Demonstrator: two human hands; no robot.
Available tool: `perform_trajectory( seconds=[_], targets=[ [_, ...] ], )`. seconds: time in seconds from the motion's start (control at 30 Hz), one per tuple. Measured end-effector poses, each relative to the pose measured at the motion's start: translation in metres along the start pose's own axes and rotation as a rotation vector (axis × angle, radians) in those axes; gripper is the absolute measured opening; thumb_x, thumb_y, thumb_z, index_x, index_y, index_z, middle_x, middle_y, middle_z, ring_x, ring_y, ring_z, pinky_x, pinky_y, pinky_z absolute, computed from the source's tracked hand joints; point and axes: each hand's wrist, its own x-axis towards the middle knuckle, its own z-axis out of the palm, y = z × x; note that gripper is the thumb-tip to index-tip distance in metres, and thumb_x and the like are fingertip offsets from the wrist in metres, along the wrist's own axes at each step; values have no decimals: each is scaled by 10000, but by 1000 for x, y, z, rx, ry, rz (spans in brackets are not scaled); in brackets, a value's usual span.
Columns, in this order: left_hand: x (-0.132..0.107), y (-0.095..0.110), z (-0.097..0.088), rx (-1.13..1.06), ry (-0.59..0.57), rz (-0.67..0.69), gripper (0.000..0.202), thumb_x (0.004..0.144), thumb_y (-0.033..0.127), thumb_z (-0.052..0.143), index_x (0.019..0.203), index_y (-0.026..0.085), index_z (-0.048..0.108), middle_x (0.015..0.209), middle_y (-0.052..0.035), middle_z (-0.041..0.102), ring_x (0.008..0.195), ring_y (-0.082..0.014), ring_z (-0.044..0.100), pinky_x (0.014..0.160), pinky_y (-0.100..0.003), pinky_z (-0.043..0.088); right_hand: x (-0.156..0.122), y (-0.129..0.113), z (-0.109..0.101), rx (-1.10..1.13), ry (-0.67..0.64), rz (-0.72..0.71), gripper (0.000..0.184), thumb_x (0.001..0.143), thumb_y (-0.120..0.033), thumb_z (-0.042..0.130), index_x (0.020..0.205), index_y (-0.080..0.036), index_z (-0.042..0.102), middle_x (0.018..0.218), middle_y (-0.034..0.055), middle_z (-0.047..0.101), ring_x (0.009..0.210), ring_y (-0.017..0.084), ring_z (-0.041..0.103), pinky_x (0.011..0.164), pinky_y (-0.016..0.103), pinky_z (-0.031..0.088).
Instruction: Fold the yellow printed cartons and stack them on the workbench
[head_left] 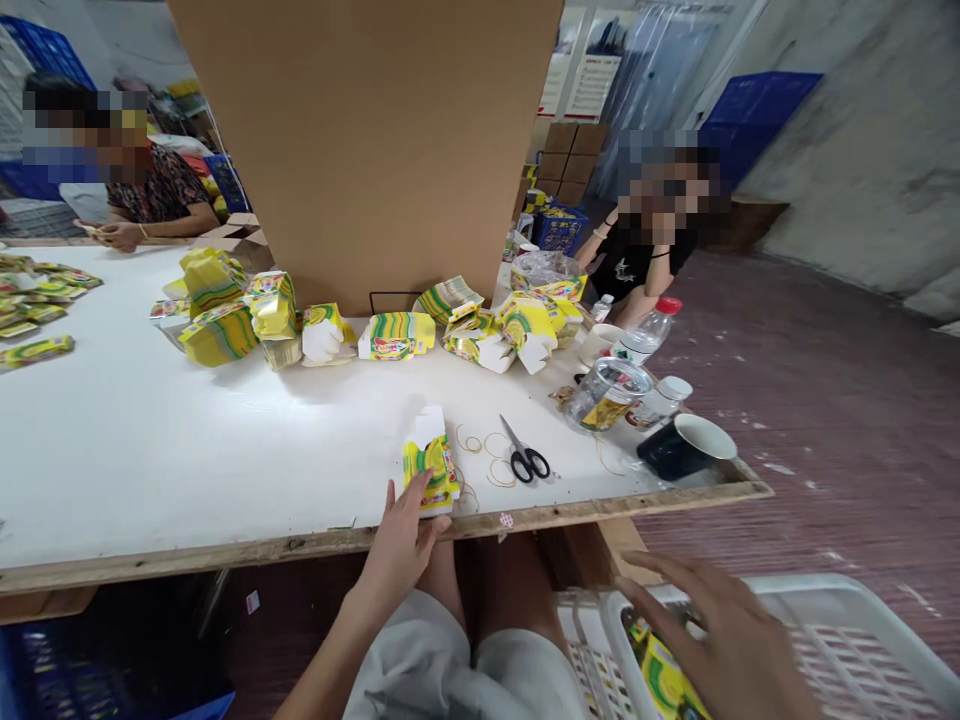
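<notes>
My left hand (405, 530) rests with spread fingers on a small stack of flat yellow-green cartons (429, 455) at the table's front edge. White flaps stick out at the far end of the stack. My right hand (720, 640) is over a white plastic basket (840, 595) at the lower right, its fingers stretched and apart. Yellow-green cartons (664, 675) lie in the basket below that hand, partly hidden by it. To the right of the stack are black-handled scissors (529, 460) and several thin rubber bands (499, 470).
Bundles of cartons (397, 336) line the table (150, 440) in front of a tall cardboard sheet (375, 150). A dark mug (667, 450), a clear jar (607, 395) and bottles stand at the right edge. Two people sit across, one at left (161, 190), one at right (667, 250).
</notes>
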Motion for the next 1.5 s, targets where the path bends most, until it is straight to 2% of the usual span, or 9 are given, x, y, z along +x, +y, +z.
perform_trajectory(
  seconds=[0.1,0.23,0.33,0.53,0.63,0.73,0.97,1.17,1.5],
  targets=[
    [1,-7,8,81,-66,43,555,913,285,503,1441,187,365,1452,-166,510,1390,-274,414,1201,-584,94,16,-35,49,221,-133,25,268,785,-487,577,833,-293,756,922,70,747,940,322,638,881,487,427],
    [0,-9,15,79,-62,72,565,915,267,489,1454,184,339,1469,-164,489,1385,-254,425,1204,-569,111,45,-97,129,333,-124,89,185,736,-340,650,829,-211,743,960,131,719,1023,356,587,940,512,362],
    [0,-13,14,-16,-46,59,566,874,222,538,1422,183,403,1450,-156,514,1370,-264,445,1201,-559,148,58,-114,157,430,-115,119,106,701,-303,669,697,-198,686,870,134,709,991,358,584,925,520,364],
    [2,-3,4,-660,340,-163,450,856,396,631,1259,199,594,1377,-129,594,1325,-285,495,1113,-439,388,48,-102,143,826,-184,189,329,788,-503,594,860,-184,630,790,99,725,751,256,656,724,400,510],
    [5,9,-2,-1122,200,-291,408,813,423,697,1134,171,682,1193,-127,717,1180,-299,622,1024,-430,479,32,-104,131,1017,-264,211,437,766,-577,641,939,-176,626,816,100,748,764,247,689,725,388,543],
    [4,18,-4,-1347,-1,-309,354,790,420,727,1012,144,732,1039,-132,769,1049,-306,692,958,-433,527,19,-110,125,1138,-334,226,451,731,-594,695,892,-174,662,819,105,757,776,255,701,747,409,552],
    [1,30,-5,-1358,-40,-286,343,757,378,766,1019,158,740,968,-111,784,991,-263,711,900,-347,547,9,-115,120,1174,-349,242,374,715,-502,771,865,-166,705,859,100,751,781,243,676,735,382,547],
    [3,37,1,-1221,104,-318,388,725,376,789,1033,149,723,904,-92,782,884,-248,722,814,-352,560,6,-119,123,1103,-264,249,392,742,-563,712,737,-183,617,663,38,679,610,196,615,595,316,516],
    [3,30,0,-1037,240,-316,364,748,441,750,931,127,720,827,-66,775,728,-208,707,663,-285,545,3,-122,119,1008,-270,155,354,777,-520,689,672,-196,590,630,3,627,581,158,543,572,265,450]
  ],
)
